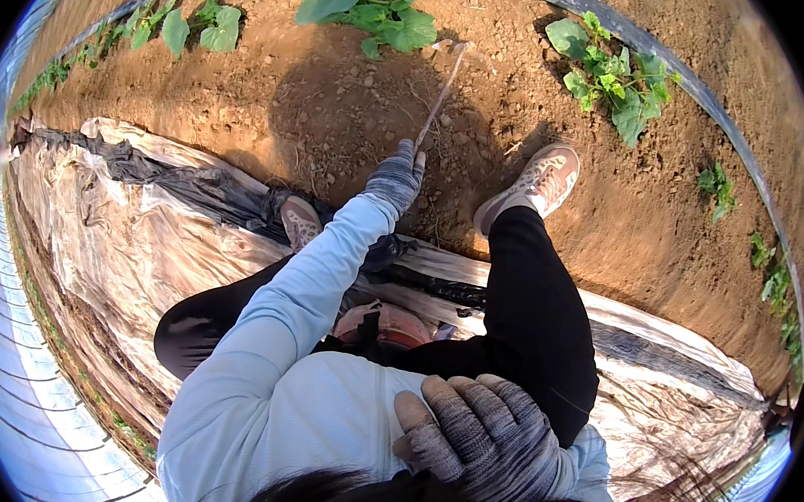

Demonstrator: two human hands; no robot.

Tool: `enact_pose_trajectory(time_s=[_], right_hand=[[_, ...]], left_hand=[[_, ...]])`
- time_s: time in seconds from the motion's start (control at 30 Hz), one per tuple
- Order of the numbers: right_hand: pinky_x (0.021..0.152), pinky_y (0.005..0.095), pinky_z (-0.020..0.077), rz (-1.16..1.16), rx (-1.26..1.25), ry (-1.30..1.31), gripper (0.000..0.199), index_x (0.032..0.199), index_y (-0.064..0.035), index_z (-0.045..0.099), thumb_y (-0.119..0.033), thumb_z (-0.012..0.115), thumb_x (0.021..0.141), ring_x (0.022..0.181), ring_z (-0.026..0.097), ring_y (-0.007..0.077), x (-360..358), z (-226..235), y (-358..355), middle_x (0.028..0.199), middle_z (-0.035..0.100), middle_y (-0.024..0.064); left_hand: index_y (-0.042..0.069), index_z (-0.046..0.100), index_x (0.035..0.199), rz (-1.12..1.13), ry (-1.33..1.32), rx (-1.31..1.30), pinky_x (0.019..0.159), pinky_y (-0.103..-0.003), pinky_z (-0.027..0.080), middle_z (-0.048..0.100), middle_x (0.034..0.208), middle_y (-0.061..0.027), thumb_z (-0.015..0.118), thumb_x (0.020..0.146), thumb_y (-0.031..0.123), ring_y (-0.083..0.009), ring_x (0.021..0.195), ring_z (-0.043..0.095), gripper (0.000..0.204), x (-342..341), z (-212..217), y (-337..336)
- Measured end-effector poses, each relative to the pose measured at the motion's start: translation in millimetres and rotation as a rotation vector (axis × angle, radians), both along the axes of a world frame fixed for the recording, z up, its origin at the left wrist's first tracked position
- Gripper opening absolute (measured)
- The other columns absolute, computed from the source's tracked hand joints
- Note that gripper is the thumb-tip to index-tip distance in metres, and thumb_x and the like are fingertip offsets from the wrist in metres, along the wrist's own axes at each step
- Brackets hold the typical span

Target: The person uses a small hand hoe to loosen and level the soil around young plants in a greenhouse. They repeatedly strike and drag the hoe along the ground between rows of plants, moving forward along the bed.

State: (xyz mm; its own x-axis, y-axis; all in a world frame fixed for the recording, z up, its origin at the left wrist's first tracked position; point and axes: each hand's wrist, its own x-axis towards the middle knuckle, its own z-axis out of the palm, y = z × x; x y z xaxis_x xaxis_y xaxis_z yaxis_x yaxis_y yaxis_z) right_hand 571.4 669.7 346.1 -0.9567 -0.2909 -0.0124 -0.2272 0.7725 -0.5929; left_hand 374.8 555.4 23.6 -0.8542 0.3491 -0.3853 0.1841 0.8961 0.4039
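My left hand [396,178], in a grey knitted glove, is closed around the near end of a thin, pale stick-like tool [443,97]. The tool slants away over brown soil; its far end bends sideways at the ground, close to a leafy green plant [377,9]. That end is too small to make out clearly. My right hand [492,436], gloved in striped grey, lies across the front of my light blue top beside my right thigh. Its fingers stretch out loosely, and nothing shows in them.
More leafy plants [616,79] grow along the bed, with a dark hose [710,105] curving behind them. My shoe [542,182] stands on the soil. Crumpled pale plastic sheeting [106,221] and black film [192,180] border the bed. A reddish round object [386,324] sits between my legs.
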Motion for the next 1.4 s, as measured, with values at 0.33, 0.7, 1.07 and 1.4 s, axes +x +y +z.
enact_pose_trajectory(time_s=[0.33,0.7,1.07,1.4], right_hand=[[0.076,0.0341,0.0468,-0.03,-0.019,-0.008,0.034,0.104,-0.0155,0.059,-0.038,0.061,0.078,0.082,0.059,0.0182,-5.1,-4.6,1.6,0.094,0.061,0.0039],[0.074,0.0327,0.0476,-0.026,0.015,0.012,0.032,0.102,-0.0159,0.06,-0.038,0.06,0.08,0.08,0.058,0.0169,-3.5,-4.6,2.1,0.092,0.061,0.0029],[0.075,0.0329,0.0478,-0.02,-0.026,-0.005,0.029,0.101,-0.0165,0.061,-0.035,0.061,0.079,0.083,0.059,0.0173,-7.1,-5.5,2.2,0.094,0.061,0.0041],[0.076,0.0337,0.0469,-0.014,-0.03,0.001,0.029,0.102,-0.0144,0.06,-0.033,0.058,0.081,0.084,0.058,0.0182,-2.5,-5.3,1.5,0.095,0.06,0.0049]], left_hand=[[0.001,0.048,0.11,-0.106,-0.124,-0.112,0.065,-0.046,0.046,0.06,0.08,-0.0239,0.04,0.092,0.032,-0.0401,0.074,0.059,0.037,47.4,-24.8,-45.5],[0.0,0.05,0.107,0.02,0.013,0.003,0.068,-0.047,0.046,0.06,0.087,-0.0256,0.043,0.091,0.036,-0.0402,0.079,0.059,0.04,33.2,-7.0,-49.4],[0.003,0.048,0.105,0.03,-0.12,-0.124,0.069,-0.047,0.047,0.061,0.087,-0.0234,0.034,0.092,0.04,-0.0394,0.083,0.059,0.041,-31.9,-39.3,3.2],[-0.001,0.046,0.116,0.076,-0.066,-0.024,0.067,-0.049,0.045,0.059,0.084,-0.028,0.04,0.091,0.037,-0.0427,0.079,0.058,0.045,73.3,-28.7,-76.8]])
